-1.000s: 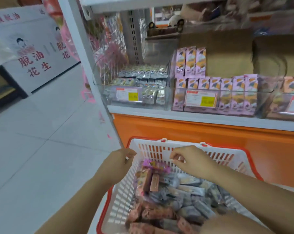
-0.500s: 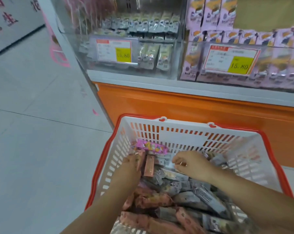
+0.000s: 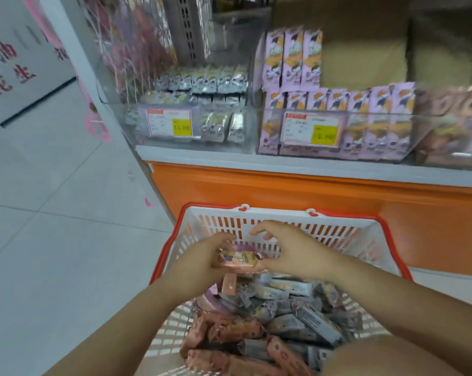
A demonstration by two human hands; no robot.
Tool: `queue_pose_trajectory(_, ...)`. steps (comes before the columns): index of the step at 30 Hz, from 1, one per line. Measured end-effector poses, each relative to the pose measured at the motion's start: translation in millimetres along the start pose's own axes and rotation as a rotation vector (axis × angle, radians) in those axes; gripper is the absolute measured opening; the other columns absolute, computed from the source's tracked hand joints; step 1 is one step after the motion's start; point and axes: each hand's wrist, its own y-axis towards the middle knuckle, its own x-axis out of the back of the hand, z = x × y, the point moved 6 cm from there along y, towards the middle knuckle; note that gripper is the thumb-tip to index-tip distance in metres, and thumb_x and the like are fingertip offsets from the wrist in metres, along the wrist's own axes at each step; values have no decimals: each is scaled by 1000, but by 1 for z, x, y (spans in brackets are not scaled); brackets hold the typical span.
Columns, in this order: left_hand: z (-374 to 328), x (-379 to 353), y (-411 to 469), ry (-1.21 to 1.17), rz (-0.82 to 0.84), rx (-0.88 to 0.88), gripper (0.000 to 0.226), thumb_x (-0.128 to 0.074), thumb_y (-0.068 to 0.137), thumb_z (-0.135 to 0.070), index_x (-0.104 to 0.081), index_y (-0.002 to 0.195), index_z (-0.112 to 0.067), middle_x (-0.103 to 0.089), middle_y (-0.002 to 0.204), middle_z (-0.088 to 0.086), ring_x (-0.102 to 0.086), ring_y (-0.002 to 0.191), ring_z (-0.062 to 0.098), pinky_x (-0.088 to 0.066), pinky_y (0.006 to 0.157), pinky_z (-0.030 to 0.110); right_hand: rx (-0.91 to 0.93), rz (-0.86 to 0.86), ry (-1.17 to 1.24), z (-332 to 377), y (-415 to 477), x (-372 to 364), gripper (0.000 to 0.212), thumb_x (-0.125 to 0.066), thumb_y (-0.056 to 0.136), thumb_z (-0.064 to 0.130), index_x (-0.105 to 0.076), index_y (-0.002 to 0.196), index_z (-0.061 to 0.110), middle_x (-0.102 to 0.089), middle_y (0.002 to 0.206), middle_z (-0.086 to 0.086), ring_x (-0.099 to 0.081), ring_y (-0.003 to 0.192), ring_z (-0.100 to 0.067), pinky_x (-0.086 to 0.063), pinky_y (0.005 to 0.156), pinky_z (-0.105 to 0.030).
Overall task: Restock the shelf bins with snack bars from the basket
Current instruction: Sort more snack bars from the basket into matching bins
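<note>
A white basket with a red rim [image 3: 346,215] stands on the floor in front of the shelf, heaped with grey and pink snack bars [image 3: 283,316]. Above the heap my left hand [image 3: 199,260] grips a pink snack bar [image 3: 239,259] by its left end. My right hand [image 3: 292,252] touches the bar's right end with curled fingers. On the shelf a clear bin [image 3: 175,123] holds silver-green bars, and a second clear bin [image 3: 335,131] holds pink upright packs.
The shelf's orange base [image 3: 283,188] rises just behind the basket. Yellow price tags [image 3: 182,127] hang on the bin fronts. Brown cartons [image 3: 365,63] stand behind the pink packs. Grey tiled floor [image 3: 53,226] lies open to the left.
My left hand has taken a pink bar out of the heap and raised it above the basket. My right hand has come up to meet it. My view has tilted up toward the shelf.
</note>
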Motion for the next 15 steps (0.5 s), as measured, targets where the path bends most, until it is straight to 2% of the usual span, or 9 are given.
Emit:
queue_pose_trajectory(3,-47,26,-14,23,-9,-105,58,-65,87,-6,-42,136,-26,-54,113,-16,-54,88,-7,-42,71,3,48,-18,13,19,-25,24,42,-72,82,32,-51,118,27,-57,118,5,-55,103,-12,-48,89,-37)
queue_pose_trajectory(6,-89,43,-23,79,-34,-190,57,-65,87,-7,-43,136,-28,-55,114,-22,-56,100,2,-38,74,3,97,-96,-7,32,-56,49,28,-70,84,26,-50,103,31,-56,98,15,-54,89,-10,-49,80,-35)
queue_pose_trajectory(9,-130,51,-32,142,-77,-281,53,-63,89,-10,-44,134,-31,-52,114,-25,-52,98,-5,-35,75,-1,128,-199,-60,41,-90,78,23,-68,85,29,-47,94,34,-56,96,17,-53,83,-5,-48,74,-29)
queue_pose_trajectory(12,-171,53,-40,174,-176,-374,46,-64,89,-15,-48,127,-36,-51,112,-24,-51,100,-4,-39,85,7,129,-315,-37,44,-127,106,18,-68,85,31,-50,91,31,-60,97,14,-55,81,-6,-44,67,-23)
queue_pose_trajectory(15,-206,56,-40,141,-279,-417,41,-67,87,-23,-51,123,-38,-49,114,-21,-49,104,-2,-41,93,18,113,-460,55,41,-162,132,17,-67,83,38,-52,86,30,-63,88,12,-58,70,-6,-48,63,-31)
